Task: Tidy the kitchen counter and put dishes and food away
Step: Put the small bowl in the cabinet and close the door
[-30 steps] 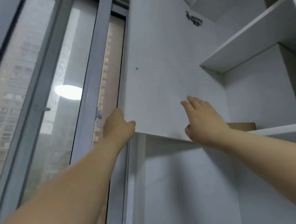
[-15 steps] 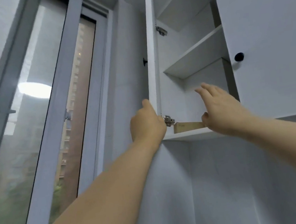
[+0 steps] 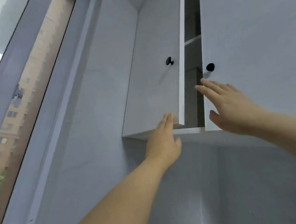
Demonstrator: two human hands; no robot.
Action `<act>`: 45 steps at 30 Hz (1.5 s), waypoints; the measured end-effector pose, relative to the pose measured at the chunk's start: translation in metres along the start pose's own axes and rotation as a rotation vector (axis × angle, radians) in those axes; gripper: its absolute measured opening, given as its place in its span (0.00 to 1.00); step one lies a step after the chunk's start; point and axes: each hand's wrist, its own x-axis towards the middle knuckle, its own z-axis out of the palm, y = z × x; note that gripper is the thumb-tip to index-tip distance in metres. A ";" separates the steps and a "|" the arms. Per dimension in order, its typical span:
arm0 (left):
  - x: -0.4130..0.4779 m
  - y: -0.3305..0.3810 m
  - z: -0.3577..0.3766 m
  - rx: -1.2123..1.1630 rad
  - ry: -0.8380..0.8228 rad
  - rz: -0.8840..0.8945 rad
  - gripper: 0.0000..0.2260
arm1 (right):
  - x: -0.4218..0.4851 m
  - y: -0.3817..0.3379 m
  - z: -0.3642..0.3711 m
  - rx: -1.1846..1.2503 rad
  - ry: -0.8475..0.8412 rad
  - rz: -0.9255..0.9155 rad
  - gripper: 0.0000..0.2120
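The left cabinet door [image 3: 148, 69] stood slightly ajar, leaving a narrow gap beside the shut right door [image 3: 257, 38]. The left hand [image 3: 164, 144] pressed flat against the left door's lower corner, fingers [image 3: 167, 121] extended together, holding nothing. The right hand [image 3: 229, 107] was spread wide before the gap, empty. Each door carried a black knob [image 3: 169, 61]. A shelf edge [image 3: 192, 40] showed inside.

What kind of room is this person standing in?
Probably a home kitchen, in an apartment block. White wall cupboards with black knobs hang overhead, the left door nearly shut under the left hand. A sliding window shows tall residential buildings outside.
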 end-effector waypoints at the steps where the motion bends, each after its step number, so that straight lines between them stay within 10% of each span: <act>1: 0.002 0.001 0.008 -0.020 -0.026 0.008 0.33 | 0.001 0.004 0.001 -0.051 -0.026 -0.018 0.33; 25: 0.029 -0.005 0.094 -0.070 -0.176 -0.048 0.41 | 0.008 0.045 0.074 -0.539 -0.232 -0.303 0.38; 45: 0.023 0.009 0.068 0.179 -0.143 0.144 0.35 | -0.021 0.051 0.066 -0.427 -0.108 -0.226 0.32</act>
